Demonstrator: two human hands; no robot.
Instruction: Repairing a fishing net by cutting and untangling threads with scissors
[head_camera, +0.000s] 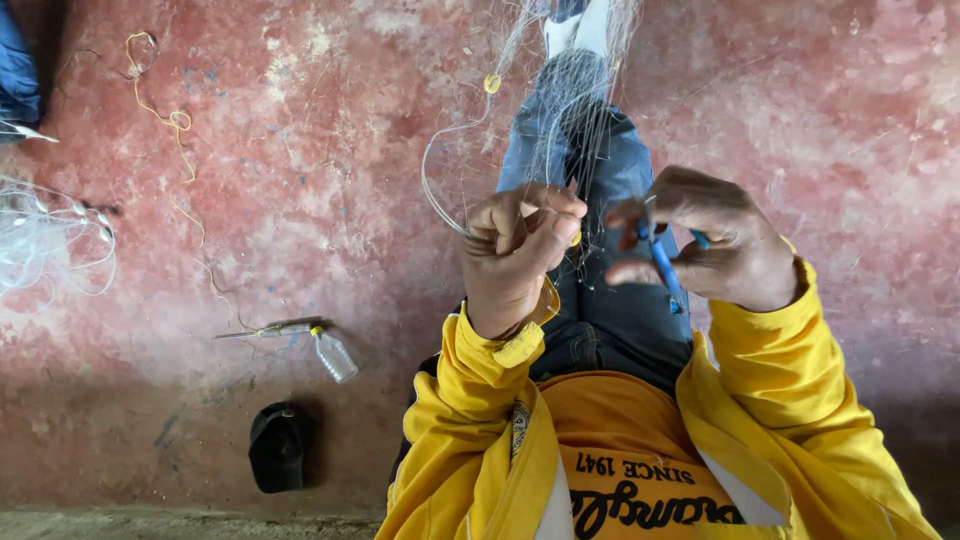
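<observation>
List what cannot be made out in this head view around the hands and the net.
- Left hand: what it pinches is hidden inside the closed fingers.
- Blue tool in the right hand: its tip and kind are covered by fingers.
- Fishing net: mesh too fine to follow; cut off by the top edge.
- Small bottle: contents too small to tell.

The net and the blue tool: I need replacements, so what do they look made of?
Net: looks like clear nylon monofilament, fine, glossy and see-through over the jeans. Blue tool in the right hand: probably smooth plastic, uniformly coloured with a slight sheen.
</observation>
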